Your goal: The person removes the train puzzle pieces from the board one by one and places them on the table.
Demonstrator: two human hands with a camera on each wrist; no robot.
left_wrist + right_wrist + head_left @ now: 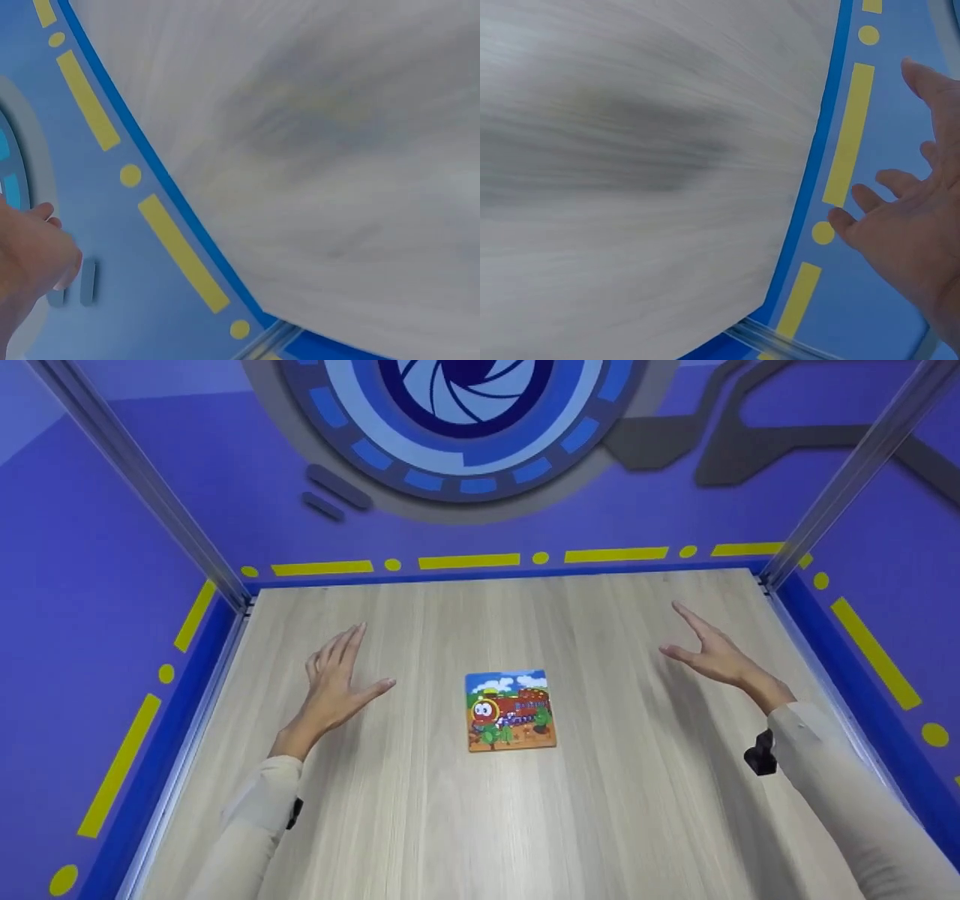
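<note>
A square picture puzzle (511, 711) with a cartoon red train lies flat near the middle of the wooden table. To its left my left hand (334, 690) hovers over the table, thumb spread away from the fingers. My right hand (716, 654) is raised over the table's right side, its thumb and fingers apart. Neither hand touches the puzzle or holds anything. The left wrist view shows part of the left hand (37, 255) at its left edge; the right wrist view shows the right hand (915, 210) with fingers extended. The puzzle does not show in either wrist view.
The light wood-grain table (495, 825) is bounded by a blue-purple back wall (525, 529) with yellow markings and by similar side walls. Metal posts (142, 480) stand in the back corners. A small black device (761, 754) is strapped at the right wrist.
</note>
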